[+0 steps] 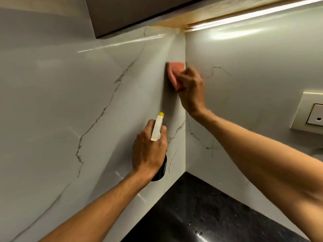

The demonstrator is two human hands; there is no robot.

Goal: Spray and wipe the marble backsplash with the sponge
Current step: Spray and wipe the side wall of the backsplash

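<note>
Nearest, at the right edge: the right arm (262, 163), stretched up and in toward the corner. Lower left, the left arm (97, 212), angled the same way.

Wrapped in the left hand (148, 151), a bottle (160, 170): fingers curled about the neck, yellow-tipped nozzle aimed at the left panel of the backsplash (70, 102). Held ready, probably to alternate spraying and wiping without setting anything down. Finger on the trigger or not: cannot tell.

Clasped in the right hand (191, 89), a pink sponge (174, 72), pressed to the left panel just beside the corner seam, high up near the cabinet (131, 14) and light strip (244, 16). Blurred there, so likely mid-stroke. Set at the seam presumably to reach grime in the joint; high up, perhaps, to send drips down onto marble yet to be wiped.

A small reddish mark (208, 77) on the right panel, just beside the hand, apparently not yet wiped.

Below, a dark counter (201, 206); at far right, a socket (314, 116), worth keeping spray off.
</note>
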